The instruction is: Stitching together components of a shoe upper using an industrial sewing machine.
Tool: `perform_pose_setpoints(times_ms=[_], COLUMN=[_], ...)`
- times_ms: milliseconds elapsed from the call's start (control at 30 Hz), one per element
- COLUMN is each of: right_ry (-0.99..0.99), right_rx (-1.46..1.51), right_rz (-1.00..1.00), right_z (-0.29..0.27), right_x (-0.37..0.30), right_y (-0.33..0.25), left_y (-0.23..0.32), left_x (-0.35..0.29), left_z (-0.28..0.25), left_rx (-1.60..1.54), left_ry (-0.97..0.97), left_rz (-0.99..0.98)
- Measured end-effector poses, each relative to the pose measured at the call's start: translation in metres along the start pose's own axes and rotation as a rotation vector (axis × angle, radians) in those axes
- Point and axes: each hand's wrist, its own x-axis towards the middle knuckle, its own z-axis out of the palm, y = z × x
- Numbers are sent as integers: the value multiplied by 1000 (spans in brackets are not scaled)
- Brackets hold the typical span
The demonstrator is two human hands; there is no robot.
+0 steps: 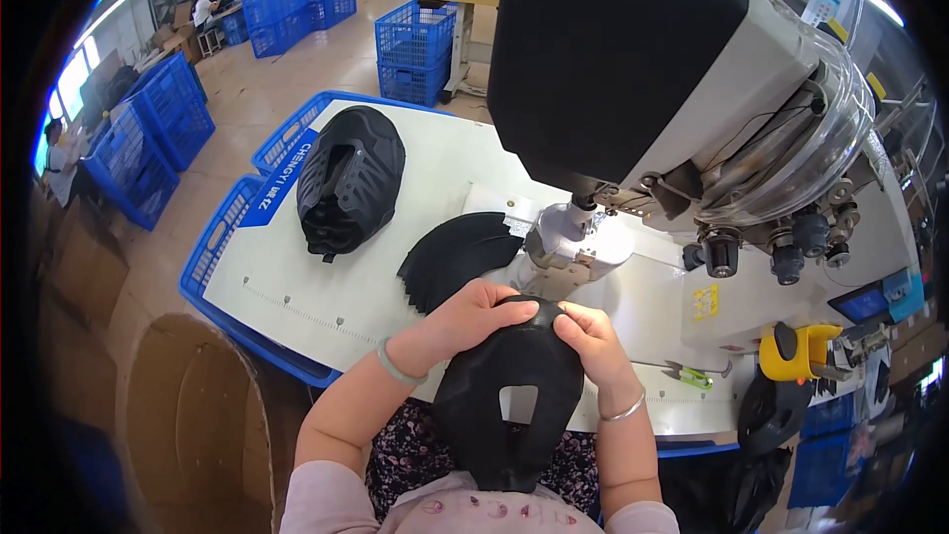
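Both my hands grip the toe end of a black shoe upper [559, 376], which hangs over my lap with a cutout in its middle. My left hand [476, 316] is closed on its upper left edge, thumb on top. Opposite it, my right hand [595, 338] pinches the upper right edge with its thumb; the fingers beneath are partly hidden. Just beyond lies a fanned stack of black pieces [455, 252] beside the post of the sewing machine [613, 59]. A pile of black shoe uppers [351, 178] sits on the white table [297, 321] at the left.
Green-handled thread snips [689, 376] lie at the right of the table, near a yellow holder [796, 351]. Blue crates [219, 237] line the table's left side. An open cardboard box [198, 425] stands on the floor at left. The machine head overhangs the table.
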Motion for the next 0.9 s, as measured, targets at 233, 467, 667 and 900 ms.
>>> perform_pose_setpoints(times_ms=[233, 467, 667, 900], right_ry=[53, 102, 123, 176], right_rx=[88, 84, 141, 224], right_rz=[-26, -82, -95, -63], right_z=[12, 17, 6, 28], right_x=[3, 6, 5, -11], right_y=[11, 15, 20, -1], left_y=[-3, -6, -16, 25], left_x=[-7, -7, -33, -76], left_z=[2, -6, -24, -87], left_rx=[312, 23, -87, 268], left_ry=[134, 86, 41, 452], left_rz=[106, -32, 30, 303])
